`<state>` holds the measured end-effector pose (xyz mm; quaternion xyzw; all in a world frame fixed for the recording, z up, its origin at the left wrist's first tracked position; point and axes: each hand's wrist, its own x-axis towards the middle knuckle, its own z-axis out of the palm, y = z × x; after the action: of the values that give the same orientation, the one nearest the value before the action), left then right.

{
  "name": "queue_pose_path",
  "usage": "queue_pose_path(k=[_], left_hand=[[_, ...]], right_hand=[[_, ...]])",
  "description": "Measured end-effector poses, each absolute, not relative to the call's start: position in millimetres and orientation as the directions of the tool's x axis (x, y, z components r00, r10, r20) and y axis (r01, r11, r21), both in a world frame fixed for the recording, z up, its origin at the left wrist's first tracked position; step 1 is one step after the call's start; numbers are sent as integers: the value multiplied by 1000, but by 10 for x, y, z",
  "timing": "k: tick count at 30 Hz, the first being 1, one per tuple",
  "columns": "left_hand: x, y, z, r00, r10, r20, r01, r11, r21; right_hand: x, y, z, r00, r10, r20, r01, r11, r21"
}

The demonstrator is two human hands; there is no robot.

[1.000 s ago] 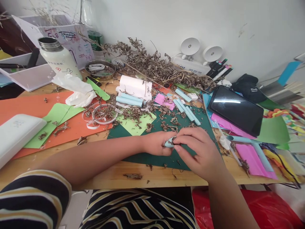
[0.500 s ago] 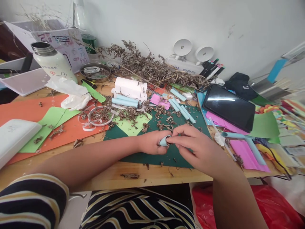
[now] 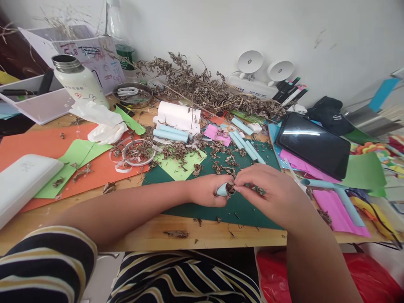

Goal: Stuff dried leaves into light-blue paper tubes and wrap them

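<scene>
My left hand (image 3: 206,190) is closed round a small light-blue paper tube (image 3: 221,191), held over the dark green cutting mat (image 3: 202,206). My right hand (image 3: 268,193) pinches dried brown leaf bits (image 3: 229,188) at the tube's open end. Both hands meet near the mat's front edge. More light-blue paper tubes (image 3: 246,145) lie on the mat behind my hands, and others (image 3: 172,132) lie by a white roll (image 3: 179,115). Crumbled dried leaves (image 3: 222,168) are scattered over the mat.
A heap of dried branches (image 3: 202,88) lies along the wall. A black tablet (image 3: 314,145) sits right, with pink paper (image 3: 334,210) below it. Orange and green paper sheets (image 3: 78,155), a white case (image 3: 22,181), a flask (image 3: 78,82) and a tape ring (image 3: 138,152) lie left.
My right hand's fingers have shifted at the tube's mouth, and leaf bits now show there. The hands stay in the same spot on the mat; the camera has swayed a little.
</scene>
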<state>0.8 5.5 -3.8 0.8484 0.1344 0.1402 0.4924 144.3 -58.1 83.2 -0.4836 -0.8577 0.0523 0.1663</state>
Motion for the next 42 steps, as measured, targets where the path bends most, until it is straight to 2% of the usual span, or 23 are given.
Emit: queue_pose_path(k=[6, 9, 15, 19, 21, 23, 27, 32, 35, 38, 42], left_hand=[[0, 53, -14, 919, 373, 128, 64, -461, 885], [-3, 53, 19, 925, 365, 102, 92, -476, 875], [1, 54, 10, 919, 382, 101, 129, -531, 838], [-2, 53, -35, 918, 364, 156, 65, -529, 846], [-4, 50, -48, 914, 358, 190, 32, -533, 846], [-5, 47, -49, 911, 362, 195, 36, -542, 840], [-5, 39, -23, 913, 374, 165, 73, -548, 834], [0, 39, -16, 916, 385, 110, 122, -532, 838], [1, 48, -35, 923, 363, 127, 90, -525, 846], [-2, 56, -33, 932, 332, 145, 63, -542, 838], [-6, 55, 3, 938, 319, 134, 70, -555, 829]], right_hand=[[1393, -602, 646, -352, 827, 438, 813, 502, -295], [1371, -638, 566, -296, 833, 468, 826, 469, -313], [1371, -744, 513, -320, 821, 473, 763, 519, -386], [1329, -785, 506, -314, 813, 490, 795, 507, -332], [1292, -787, 488, -258, 818, 515, 825, 464, -322], [1260, -785, 458, -179, 841, 511, 832, 406, -378], [1220, -788, 378, -72, 900, 430, 741, 338, -581], [1166, -791, 245, 112, 920, 375, 517, 268, -813], [1138, -770, 191, 203, 926, 319, 363, 232, -903], [1122, -748, 180, 150, 925, 350, 341, 284, -896], [1105, -747, 153, 110, 833, 542, 544, 406, -734]])
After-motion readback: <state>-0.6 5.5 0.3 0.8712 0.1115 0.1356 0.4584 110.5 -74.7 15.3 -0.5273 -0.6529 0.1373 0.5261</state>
